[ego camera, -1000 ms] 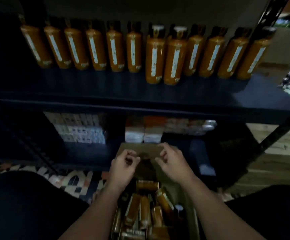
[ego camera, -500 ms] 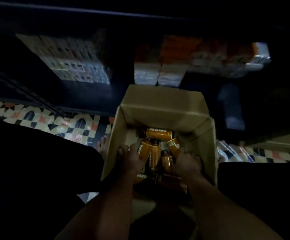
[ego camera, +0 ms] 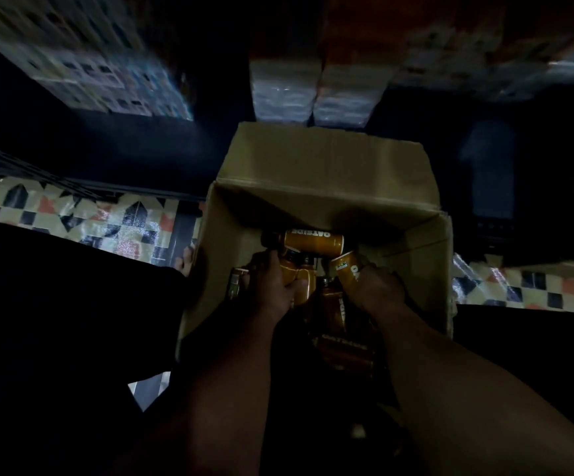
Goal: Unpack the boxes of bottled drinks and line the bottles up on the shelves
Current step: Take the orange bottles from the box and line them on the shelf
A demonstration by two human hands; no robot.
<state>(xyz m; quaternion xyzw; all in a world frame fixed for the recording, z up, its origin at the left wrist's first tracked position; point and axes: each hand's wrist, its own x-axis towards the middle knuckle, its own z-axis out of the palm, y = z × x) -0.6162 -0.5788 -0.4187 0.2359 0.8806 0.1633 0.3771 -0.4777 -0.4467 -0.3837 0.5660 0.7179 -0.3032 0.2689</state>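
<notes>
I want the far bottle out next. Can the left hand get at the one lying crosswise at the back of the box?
Probably yes: the crosswise bottle lies uncovered just beyond the left hand, but that hand already grips another bottle.

Patterned floor tiles; blurred stacked packs.

The word "OATSIDE" stood in white capitals, upside down to the camera, on the orange bottle lying crosswise at the far end of the cardboard box. The bottle under the right hand showed a small green-and-white logo and the white letters "OA", the rest covered. A darker bottle near the wrists bore dim lettering of the same kind, too dark to read surely. Print on the shelf packs was blurred.
</notes>
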